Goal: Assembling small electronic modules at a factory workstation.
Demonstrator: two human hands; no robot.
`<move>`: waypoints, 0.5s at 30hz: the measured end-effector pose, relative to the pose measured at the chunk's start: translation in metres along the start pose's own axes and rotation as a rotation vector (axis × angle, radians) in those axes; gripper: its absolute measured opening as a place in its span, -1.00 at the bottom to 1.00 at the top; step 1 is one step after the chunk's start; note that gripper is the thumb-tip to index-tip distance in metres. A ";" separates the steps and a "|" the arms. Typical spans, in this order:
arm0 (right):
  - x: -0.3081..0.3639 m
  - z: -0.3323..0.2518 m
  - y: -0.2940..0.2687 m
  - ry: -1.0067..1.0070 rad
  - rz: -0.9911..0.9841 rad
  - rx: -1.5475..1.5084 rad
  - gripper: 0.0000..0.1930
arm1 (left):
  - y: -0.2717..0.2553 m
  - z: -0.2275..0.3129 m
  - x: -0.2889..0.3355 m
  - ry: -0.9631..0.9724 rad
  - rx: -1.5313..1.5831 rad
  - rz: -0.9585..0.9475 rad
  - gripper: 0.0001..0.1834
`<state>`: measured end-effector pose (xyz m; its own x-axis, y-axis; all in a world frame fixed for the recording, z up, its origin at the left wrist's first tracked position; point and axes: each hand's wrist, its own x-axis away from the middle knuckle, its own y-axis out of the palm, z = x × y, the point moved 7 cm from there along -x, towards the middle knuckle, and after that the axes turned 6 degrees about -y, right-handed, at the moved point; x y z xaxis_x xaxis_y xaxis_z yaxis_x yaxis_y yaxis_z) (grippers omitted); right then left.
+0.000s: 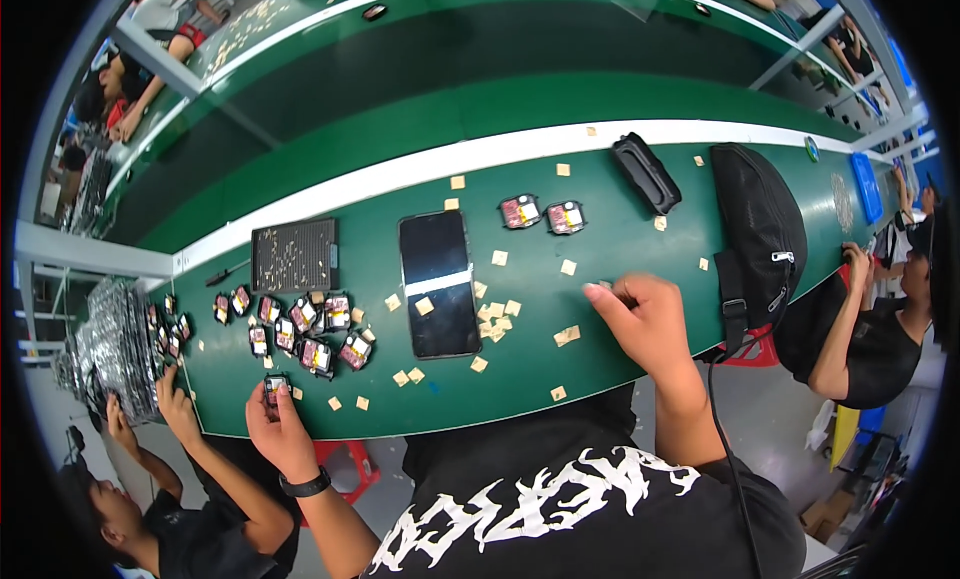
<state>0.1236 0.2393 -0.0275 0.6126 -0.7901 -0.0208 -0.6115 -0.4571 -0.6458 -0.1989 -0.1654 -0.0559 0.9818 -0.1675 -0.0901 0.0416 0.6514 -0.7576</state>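
My left hand is at the table's near edge on the left. Its fingers are closed round a small black module with a printed label. Just beyond it lies a cluster of similar black modules with pink, white and yellow labels. My right hand hovers over the table right of centre. Its fingers are curled and the thumb points left; whether something small sits in them is hidden. Small tan squares lie scattered between my hands. Two more labelled modules stand apart, farther back.
A phone lies mid-table. Around it are a black tray of tiny pieces, a screwdriver, a black open case and a black waist bag. Co-workers sit left and right; one's hand is near my left hand.
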 end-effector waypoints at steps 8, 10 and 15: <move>-0.026 0.013 -0.016 -0.144 0.105 -0.043 -0.69 | -0.001 0.092 0.021 0.368 -0.330 0.384 -0.68; -0.020 0.017 -0.019 -0.191 0.124 -0.013 -0.64 | 0.024 0.138 0.043 0.528 -0.102 0.226 -0.71; -0.039 0.014 0.004 -0.105 0.050 0.013 -0.39 | 0.080 0.232 0.115 0.890 0.080 -0.177 -0.82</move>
<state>0.1044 0.2745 -0.0399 0.6307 -0.7646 -0.1327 -0.6366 -0.4119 -0.6520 -0.0400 0.0389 0.0230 0.4553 -0.7579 -0.4672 0.2236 0.6053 -0.7639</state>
